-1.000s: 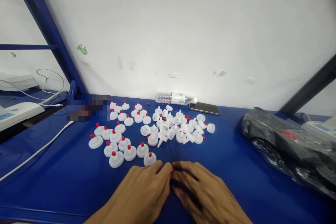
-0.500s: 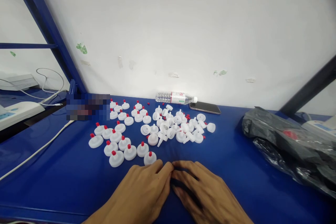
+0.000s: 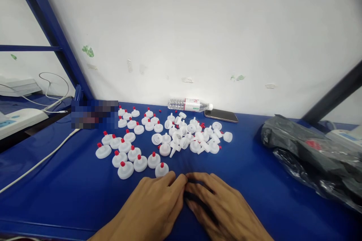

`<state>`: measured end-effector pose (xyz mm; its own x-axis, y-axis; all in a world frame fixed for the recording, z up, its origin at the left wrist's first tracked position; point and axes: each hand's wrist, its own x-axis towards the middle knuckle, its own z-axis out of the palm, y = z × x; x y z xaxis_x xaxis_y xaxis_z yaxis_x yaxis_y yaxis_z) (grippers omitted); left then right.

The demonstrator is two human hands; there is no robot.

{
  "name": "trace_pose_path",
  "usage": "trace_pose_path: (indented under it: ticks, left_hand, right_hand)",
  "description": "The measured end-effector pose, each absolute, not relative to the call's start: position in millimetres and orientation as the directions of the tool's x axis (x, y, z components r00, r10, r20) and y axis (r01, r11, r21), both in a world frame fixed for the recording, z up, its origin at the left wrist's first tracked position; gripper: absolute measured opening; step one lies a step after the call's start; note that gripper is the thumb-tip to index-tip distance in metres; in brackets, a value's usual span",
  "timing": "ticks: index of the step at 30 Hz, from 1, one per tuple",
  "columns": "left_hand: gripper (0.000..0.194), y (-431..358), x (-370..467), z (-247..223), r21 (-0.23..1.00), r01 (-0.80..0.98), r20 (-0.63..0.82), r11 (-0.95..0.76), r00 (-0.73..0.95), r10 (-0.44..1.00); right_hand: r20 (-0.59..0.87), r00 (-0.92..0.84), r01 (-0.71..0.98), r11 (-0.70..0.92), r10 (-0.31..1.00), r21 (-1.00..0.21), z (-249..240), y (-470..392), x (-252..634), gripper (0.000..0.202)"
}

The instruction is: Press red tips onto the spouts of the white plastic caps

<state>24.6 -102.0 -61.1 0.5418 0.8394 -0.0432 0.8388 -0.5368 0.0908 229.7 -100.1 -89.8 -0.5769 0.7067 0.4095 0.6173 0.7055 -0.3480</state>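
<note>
My left hand (image 3: 154,205) and my right hand (image 3: 216,201) rest on the blue table at the front, their fingertips meeting. The left fingers are closed together and bent; those of the right are curled inward. Whatever lies between the fingertips, if anything, is hidden. Just past the left knuckles stands a white nozzle cap with a red tip (image 3: 161,170). Several more such capped pieces (image 3: 125,170) stand upright to the left. Beyond my hands lies a heap of white nozzle caps without tips (image 3: 183,142), some tilted or overturned. Small red tips (image 3: 202,124) are scattered among them.
A clear plastic bottle (image 3: 190,104) lies on its side by the wall, with a phone (image 3: 221,115) beside it. At right is a crumpled dark plastic bag (image 3: 308,154). A white cable (image 3: 39,161) crosses the table's left side, near a blue metal frame (image 3: 53,26).
</note>
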Motion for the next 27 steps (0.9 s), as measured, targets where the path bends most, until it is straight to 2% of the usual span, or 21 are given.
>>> trace_pose_path:
  ticks: [5,16,27]
  left_hand:
    - [0.032,-101.0,25.9,-57.3,0.058,0.823,-0.061,-0.566,0.568,0.82]
    - [0.03,-102.3,23.9,-60.4,0.075,0.829,-0.016,-0.554,0.556,0.831]
    - [0.03,-101.9,26.0,-58.6,0.094,0.835,-0.05,-0.542,0.547,0.835]
  right_hand:
    - [0.421,-0.55,0.625,0.69,0.721,-0.366,-93.5,-101.4,228.8,0.029]
    - [0.404,-0.556,0.627,0.685,0.727,-0.37,-95.1,-101.4,229.4,0.029]
    - [0.388,-0.558,0.633,0.678,0.734,-0.372,-92.8,-102.6,228.9,0.029]
